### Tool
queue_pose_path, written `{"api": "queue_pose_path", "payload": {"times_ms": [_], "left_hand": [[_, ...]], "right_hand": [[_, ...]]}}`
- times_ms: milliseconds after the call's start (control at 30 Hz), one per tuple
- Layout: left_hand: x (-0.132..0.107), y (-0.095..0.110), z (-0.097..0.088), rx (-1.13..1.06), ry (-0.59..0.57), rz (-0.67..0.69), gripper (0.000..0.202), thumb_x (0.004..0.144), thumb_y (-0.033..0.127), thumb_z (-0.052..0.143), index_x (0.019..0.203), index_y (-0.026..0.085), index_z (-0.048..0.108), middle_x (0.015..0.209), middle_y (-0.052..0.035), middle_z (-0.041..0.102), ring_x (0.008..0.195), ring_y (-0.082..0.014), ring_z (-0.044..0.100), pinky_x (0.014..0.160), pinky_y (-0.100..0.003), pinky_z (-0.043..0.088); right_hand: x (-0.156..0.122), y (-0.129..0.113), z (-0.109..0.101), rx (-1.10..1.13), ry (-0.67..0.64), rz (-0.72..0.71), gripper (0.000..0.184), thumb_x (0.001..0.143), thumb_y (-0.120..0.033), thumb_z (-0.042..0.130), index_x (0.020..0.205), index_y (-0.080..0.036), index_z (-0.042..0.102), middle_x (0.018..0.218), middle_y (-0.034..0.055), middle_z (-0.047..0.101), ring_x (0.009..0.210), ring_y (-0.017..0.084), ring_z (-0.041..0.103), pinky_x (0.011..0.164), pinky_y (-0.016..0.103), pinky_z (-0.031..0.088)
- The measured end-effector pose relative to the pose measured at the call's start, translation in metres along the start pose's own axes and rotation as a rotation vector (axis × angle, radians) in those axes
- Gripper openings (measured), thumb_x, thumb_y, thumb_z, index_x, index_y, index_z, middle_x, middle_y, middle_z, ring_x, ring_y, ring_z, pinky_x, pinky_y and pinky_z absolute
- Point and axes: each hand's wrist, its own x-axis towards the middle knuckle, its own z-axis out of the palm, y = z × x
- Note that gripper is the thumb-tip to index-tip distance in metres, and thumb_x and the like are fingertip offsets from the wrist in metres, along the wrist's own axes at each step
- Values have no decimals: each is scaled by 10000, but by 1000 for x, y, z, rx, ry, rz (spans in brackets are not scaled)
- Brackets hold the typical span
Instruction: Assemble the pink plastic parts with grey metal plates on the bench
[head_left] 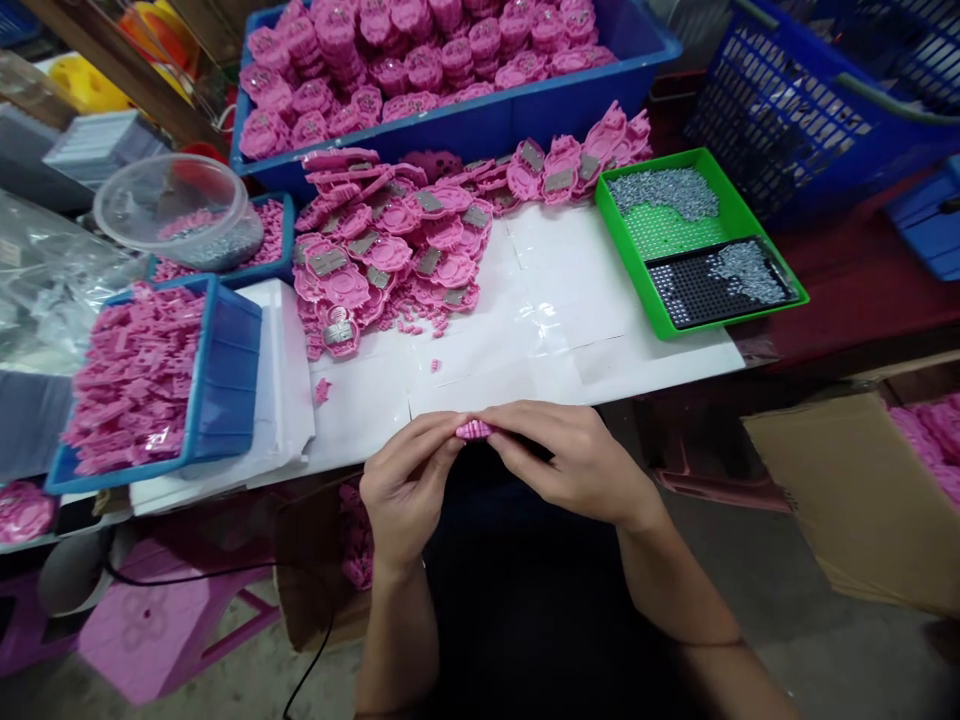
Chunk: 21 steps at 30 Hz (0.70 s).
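Between my two hands, just off the table's front edge, is a small pink plastic piece [474, 430], seen nearly edge-on. My left hand [411, 480] pinches its left side between thumb and fingers. On the opposite side, my right hand [566, 455] grips it the same way. Most of the piece is covered by my fingertips. Beyond them, a heap of pink plastic casings [390, 240] with grey metal plates spreads over the white table covering [540, 300]. A few tiny pink parts [435, 366] lie loose in front of the heap.
At left stand a blue bin [232, 370] of pink parts and a clear round tub [172, 205]. A large blue crate [465, 120] of stacked pink casings lines the back. To the right are a green tray [637, 270] of small screws, a blue basket [787, 120] and cardboard [855, 490].
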Motion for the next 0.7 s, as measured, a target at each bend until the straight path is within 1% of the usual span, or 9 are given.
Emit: {"api": "queue_pose_path", "payload": {"times_ms": [100, 200, 300, 367, 467, 567, 700], "left_hand": [[0, 3, -6, 59, -53, 6, 180, 876, 165, 744, 1021, 248, 810, 973, -49, 801, 891, -197, 760, 803, -324, 637], [-2, 5, -9, 74, -43, 9, 157, 869, 180, 755, 1003, 240, 811, 964, -56, 802, 879, -207, 763, 799, -341, 642], [-3, 7, -9, 41, -57, 25, 237, 814, 193, 818, 1045, 242, 803, 969, -58, 804, 882, -218, 762, 800, -349, 640], [-3, 8, -9, 31, -70, 26, 275, 777, 200, 853, 1043, 249, 807, 945, -53, 805, 850, -216, 762, 772, -336, 639], [-5, 8, -8, 56, -43, -6, 184, 793, 208, 841, 969, 259, 826, 879, -39, 804, 777, -199, 761, 718, -307, 634], [-9, 5, -4, 36, -3, -131, 136, 779, 266, 856, 912, 251, 834, 863, -42, 807, 769, -206, 764, 715, -313, 637], [-11, -7, 7, -131, 25, -409, 202, 723, 335, 893, 884, 227, 834, 877, -54, 812, 778, -207, 760, 720, -313, 639]], "right_hand": [[-1, 3, -1, 20, -14, -3, 248, 974, -164, 609, 1185, -198, 734, 1072, 49, 798, 944, 192, 769, 886, 315, 630], [1, 5, -2, 85, -15, 1, 244, 968, -172, 617, 1165, -220, 753, 1075, 35, 802, 938, 181, 772, 867, 292, 630], [2, 6, -2, 136, 3, 7, 217, 962, -186, 633, 1127, -219, 771, 1045, 34, 807, 913, 171, 775, 849, 272, 627], [2, 6, -2, 143, 18, 22, 191, 963, -196, 638, 1090, -208, 779, 1009, 36, 810, 877, 168, 774, 829, 267, 626], [2, 7, -3, 152, 20, 75, 174, 964, -210, 642, 1062, -201, 785, 969, 34, 812, 830, 164, 767, 793, 256, 622], [1, 9, -4, 182, 12, 154, 168, 952, -207, 658, 1057, -191, 788, 929, 25, 812, 778, 149, 759, 731, 221, 614], [0, 16, -1, 225, 4, 250, 174, 945, -188, 649, 1050, -178, 788, 932, 19, 810, 774, 140, 760, 692, 194, 617]]}}
